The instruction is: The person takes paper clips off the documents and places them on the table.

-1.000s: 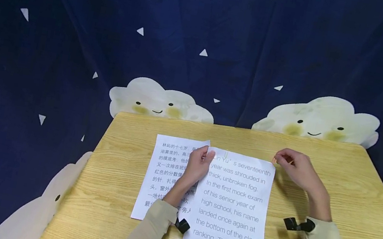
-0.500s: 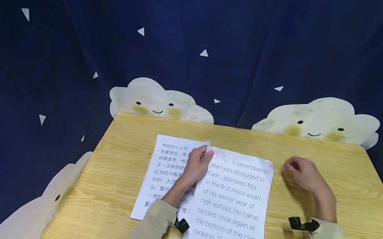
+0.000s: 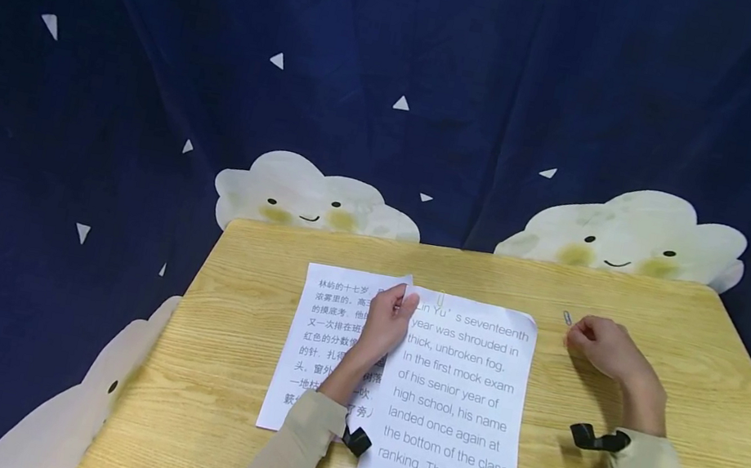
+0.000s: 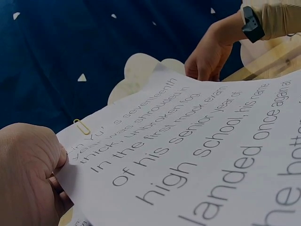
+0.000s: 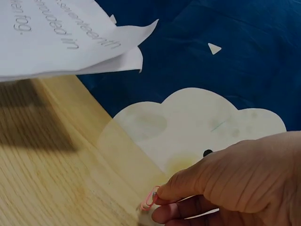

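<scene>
My left hand [image 3: 389,321] pinches the upper left corner of printed sheets with English text [image 3: 453,413], held over the table. A yellow paper clip [image 4: 82,126] sits on their top edge near that hand. In the right wrist view, a lower sheet layer shows under the top one at the free corner. My right hand [image 3: 612,354] is right of the sheets, low over the table, pinching a pink paper clip [image 5: 149,199] between thumb and fingertips. A blue paper clip [image 3: 566,318] lies on the table just beyond these fingertips.
A sheet with Chinese text [image 3: 312,348] lies flat on the wooden table [image 3: 211,372], partly under the left arm and the English sheets. A dark blue curtain [image 3: 379,36] with white triangles and clouds hangs behind the table.
My right hand has moved right and slightly down, away from the sheets' upper right corner, with the pink paper clip. The blue paper clip has come into view. My left hand has hardly moved.
</scene>
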{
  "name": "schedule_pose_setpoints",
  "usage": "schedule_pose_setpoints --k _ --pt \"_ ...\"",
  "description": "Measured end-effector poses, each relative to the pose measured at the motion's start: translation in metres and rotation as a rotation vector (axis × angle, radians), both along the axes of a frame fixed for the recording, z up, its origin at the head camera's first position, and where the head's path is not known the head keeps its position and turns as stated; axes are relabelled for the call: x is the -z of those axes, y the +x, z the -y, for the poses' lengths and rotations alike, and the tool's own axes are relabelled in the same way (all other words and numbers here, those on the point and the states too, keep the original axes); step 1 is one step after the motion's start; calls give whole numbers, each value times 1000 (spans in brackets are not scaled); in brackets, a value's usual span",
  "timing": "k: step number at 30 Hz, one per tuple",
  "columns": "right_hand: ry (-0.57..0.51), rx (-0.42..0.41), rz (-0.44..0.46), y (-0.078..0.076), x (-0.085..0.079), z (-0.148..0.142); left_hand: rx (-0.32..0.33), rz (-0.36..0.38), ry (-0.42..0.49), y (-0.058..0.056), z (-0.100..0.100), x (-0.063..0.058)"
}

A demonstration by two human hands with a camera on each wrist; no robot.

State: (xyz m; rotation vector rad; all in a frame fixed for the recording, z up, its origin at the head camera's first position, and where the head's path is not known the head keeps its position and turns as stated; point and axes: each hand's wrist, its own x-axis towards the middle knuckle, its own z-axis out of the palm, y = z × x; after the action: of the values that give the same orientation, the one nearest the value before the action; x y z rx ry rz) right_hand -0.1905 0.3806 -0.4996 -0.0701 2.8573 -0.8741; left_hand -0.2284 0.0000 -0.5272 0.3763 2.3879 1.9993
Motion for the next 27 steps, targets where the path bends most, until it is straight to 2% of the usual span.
schedule_pose_setpoints --k 12,27 --pt "40 61 42 -1 6 -5 -1 7 -14 0 -1 1" --pt "82 176 -30 -2 16 -3 -7 -9 -18 -1 -1 3"
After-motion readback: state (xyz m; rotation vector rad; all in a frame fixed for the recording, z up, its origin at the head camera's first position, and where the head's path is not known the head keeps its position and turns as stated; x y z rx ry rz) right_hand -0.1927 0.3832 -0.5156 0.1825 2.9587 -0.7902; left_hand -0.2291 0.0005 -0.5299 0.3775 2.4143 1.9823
